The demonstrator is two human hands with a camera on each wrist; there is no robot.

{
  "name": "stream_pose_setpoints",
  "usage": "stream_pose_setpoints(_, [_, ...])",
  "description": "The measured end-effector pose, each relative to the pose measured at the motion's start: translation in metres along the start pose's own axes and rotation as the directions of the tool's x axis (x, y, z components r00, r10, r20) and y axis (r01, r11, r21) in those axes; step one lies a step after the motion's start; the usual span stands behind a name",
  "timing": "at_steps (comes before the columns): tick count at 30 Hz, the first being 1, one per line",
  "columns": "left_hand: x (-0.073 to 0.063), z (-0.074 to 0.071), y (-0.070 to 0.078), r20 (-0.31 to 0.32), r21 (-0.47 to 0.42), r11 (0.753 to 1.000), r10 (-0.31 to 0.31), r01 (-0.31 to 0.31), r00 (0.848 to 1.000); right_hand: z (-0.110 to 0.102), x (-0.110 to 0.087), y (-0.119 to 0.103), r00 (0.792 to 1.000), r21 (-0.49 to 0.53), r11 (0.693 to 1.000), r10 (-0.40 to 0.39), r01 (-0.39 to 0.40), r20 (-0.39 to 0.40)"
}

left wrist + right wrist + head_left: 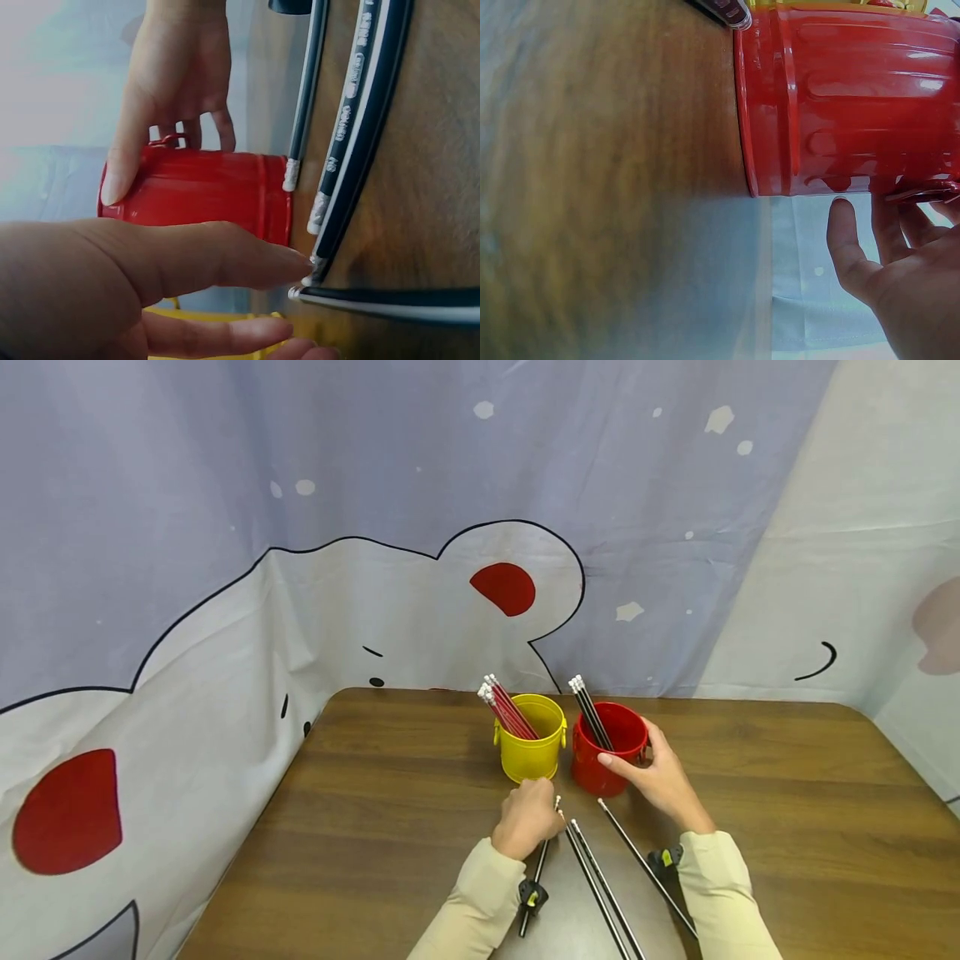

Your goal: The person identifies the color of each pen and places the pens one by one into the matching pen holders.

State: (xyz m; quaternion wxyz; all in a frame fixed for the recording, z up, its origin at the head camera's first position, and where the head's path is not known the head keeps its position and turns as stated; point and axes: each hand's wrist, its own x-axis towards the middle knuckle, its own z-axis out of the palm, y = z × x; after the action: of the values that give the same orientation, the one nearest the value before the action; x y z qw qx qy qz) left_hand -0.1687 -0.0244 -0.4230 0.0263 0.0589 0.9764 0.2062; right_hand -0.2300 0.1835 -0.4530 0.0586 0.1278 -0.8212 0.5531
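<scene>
My right hand (667, 777) holds the red bucket (596, 774) at its right side, thumb over the front near the rim and fingers by the handle. A bundle of black pencils (592, 717) leans inside that bucket. Close in front of the yellow bucket (528, 762), my left hand (527, 818) reaches down to the eraser ends of black-and-silver pencils on the table. In the left wrist view its thumb (247, 259) overlaps an eraser tip, with a gap between thumb and fingers. A pair of pencils (600, 885) lies between my arms; another pencil (645, 862) lies beside my right wrist.
Red pencils (513, 717) with white ends lean in the yellow bucket, left of the red one. The brown wooden table (375, 827) meets a patterned curtain (375, 610) along its back edge. A small black device (532, 897) sits at my left wrist.
</scene>
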Motion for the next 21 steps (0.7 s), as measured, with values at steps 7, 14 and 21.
stream_pose_setpoints(7, [0.001, 0.011, 0.001, -0.024, 0.000, 1.000, -0.007, 0.008, 1.000, 0.001, 0.001, 0.001, 1.000, 0.036, 0.999, 0.002, -0.002, -0.003])
stream_pose_setpoints(14, [0.003, 0.016, 0.002, -0.004, -0.008, 1.000, 0.009, -0.009, 1.000, -0.002, -0.005, -0.022, 1.000, 0.047, 0.999, -0.019, 0.018, 0.005])
stream_pose_setpoints(21, [0.002, 0.019, 0.002, -0.045, -0.008, 1.000, 0.012, -0.013, 0.999, 0.000, -0.010, -0.034, 1.000, 0.026, 1.000, -0.012, 0.012, -0.001])
